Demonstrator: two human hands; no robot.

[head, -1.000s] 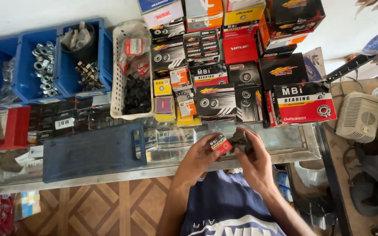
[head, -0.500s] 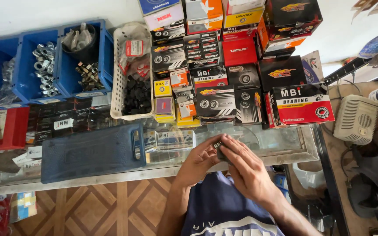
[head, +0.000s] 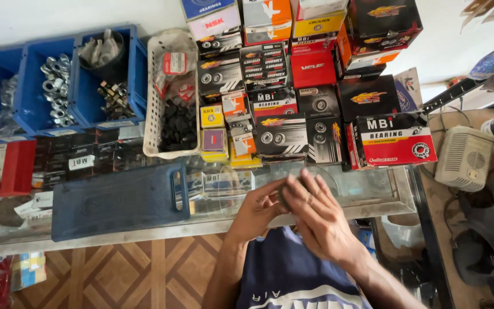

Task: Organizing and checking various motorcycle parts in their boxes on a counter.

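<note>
My hands meet above the front edge of the glass counter (head: 373,191). My left hand (head: 257,210) cups a small dark object (head: 285,195), of which only a sliver shows between the palms. Fingers spread, my right hand (head: 319,216) lies flat over it and hides most of it. Just beyond my fingertips stand black and red bearing boxes (head: 393,140).
A flat blue case (head: 118,200) lies on the counter to the left. Behind it are blue bins of nuts and metal parts (head: 58,86), a white basket of black parts (head: 174,109), stacked cartons (head: 315,68) and a red tray (head: 15,169). A white device (head: 464,157) sits at right.
A small red and black box was visible between my hands a second ago. My right hand has since slid over my left and covered what they hold.
</note>
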